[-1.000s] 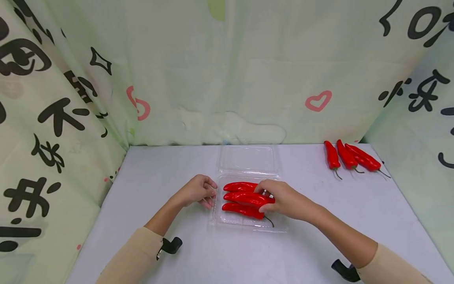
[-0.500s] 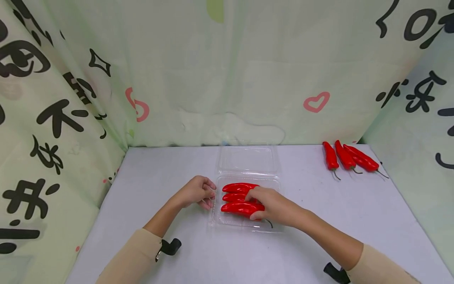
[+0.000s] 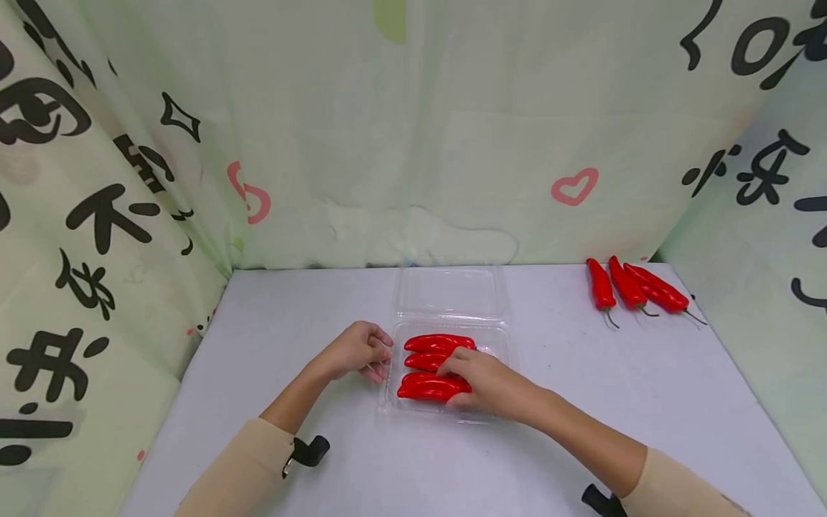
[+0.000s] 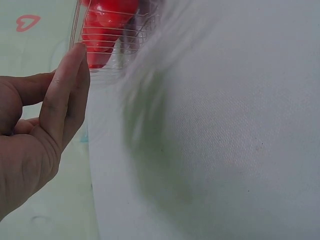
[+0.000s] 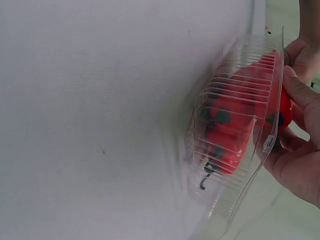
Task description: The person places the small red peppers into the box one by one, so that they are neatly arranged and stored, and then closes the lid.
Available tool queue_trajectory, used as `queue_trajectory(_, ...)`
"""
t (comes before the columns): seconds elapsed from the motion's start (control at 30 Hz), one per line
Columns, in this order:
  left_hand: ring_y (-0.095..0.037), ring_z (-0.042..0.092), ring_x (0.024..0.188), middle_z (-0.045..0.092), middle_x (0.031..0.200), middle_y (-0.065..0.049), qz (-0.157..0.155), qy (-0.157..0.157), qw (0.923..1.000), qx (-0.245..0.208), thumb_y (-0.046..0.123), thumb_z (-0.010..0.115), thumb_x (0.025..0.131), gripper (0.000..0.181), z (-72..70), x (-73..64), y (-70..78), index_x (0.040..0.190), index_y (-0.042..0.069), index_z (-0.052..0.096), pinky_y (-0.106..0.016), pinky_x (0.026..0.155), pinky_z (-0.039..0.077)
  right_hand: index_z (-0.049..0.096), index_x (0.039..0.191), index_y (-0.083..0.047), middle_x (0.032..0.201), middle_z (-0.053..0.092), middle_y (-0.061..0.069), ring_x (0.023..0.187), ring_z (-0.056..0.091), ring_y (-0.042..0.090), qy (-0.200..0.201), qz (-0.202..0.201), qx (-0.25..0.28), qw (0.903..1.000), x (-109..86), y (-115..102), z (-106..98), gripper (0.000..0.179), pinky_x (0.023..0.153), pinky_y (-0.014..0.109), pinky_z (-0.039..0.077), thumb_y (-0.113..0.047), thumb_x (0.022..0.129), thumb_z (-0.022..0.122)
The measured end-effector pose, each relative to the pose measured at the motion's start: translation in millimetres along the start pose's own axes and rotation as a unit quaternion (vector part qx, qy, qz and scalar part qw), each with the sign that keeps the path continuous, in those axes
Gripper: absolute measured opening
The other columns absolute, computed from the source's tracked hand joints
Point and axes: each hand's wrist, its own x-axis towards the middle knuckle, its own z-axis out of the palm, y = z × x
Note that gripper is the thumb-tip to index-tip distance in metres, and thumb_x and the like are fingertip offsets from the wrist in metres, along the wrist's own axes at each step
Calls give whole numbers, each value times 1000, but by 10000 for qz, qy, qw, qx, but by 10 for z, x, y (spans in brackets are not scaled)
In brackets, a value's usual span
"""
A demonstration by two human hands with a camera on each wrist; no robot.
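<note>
Filling of the clear plastic clamshell box (image 3: 502, 339) appears part complete: three loose red chili peppers (image 3: 627, 283) remain on the table (image 3: 646, 402) to its far right, and its lid (image 3: 452, 291) stands open. Inside lie three packed peppers (image 3: 439, 342); the right hand (image 3: 483, 380) grips a fourth pepper (image 3: 428, 390) over the box's near side, while the left hand (image 3: 365, 350), fingers extended, touches its left rim.

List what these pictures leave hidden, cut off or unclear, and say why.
Head view: stem end of the nearest pepper, behind the right hand.
Left wrist view: upper parts of the peppers, cut off by the top edge.
Right wrist view: pepper outlines, blurred through the ribbed box.
</note>
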Motion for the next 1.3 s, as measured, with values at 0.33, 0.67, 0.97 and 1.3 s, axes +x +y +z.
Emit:
queue_trajectory(0.33, -20, 71, 61, 71, 91, -20, -12, -1, 10000, -67, 1, 66, 98, 23, 7, -1, -1, 118, -7, 59, -33, 60, 64, 74, 122, -14, 109, 66, -1, 97, 62, 12, 45, -126, -247, 9996, 22, -2, 49, 48, 76, 21, 59, -32, 80, 89)
queue_trajectory(0.67, -20, 70, 60, 71, 91, -22, 16, -27, 10000, -91, 0, 65, 99, 22, 7, -8, 8, 118, -8, 59, -33, 59, 64, 73, 119, -13, 109, 67, 0, 97, 62, 13, 142, -317, -456, 9984, 30, -14, 101, 46, 79, 24, 61, -32, 80, 89)
queue_trajectory(0.97, -20, 70, 60, 71, 91, -22, 39, -9, 10000, -55, 1, 67, 98, 23, 6, -7, 0, 118, -7, 59, -32, 59, 64, 73, 119, -15, 108, 66, 0, 97, 60, 13, 154, -634, -582, 9962, 19, 16, 124, 41, 79, 23, 60, -32, 84, 86)
queue_trajectory(1.3, -19, 70, 58, 72, 87, -22, 112, -32, 9999, -17, 0, 66, 98, 23, 5, -5, -9, 118, -8, 59, -32, 58, 64, 73, 124, -16, 113, 66, -1, 103, 60, 12, -133, -837, -513, 9951, -14, 31, 89, 40, 84, 23, 60, -28, 87, 83)
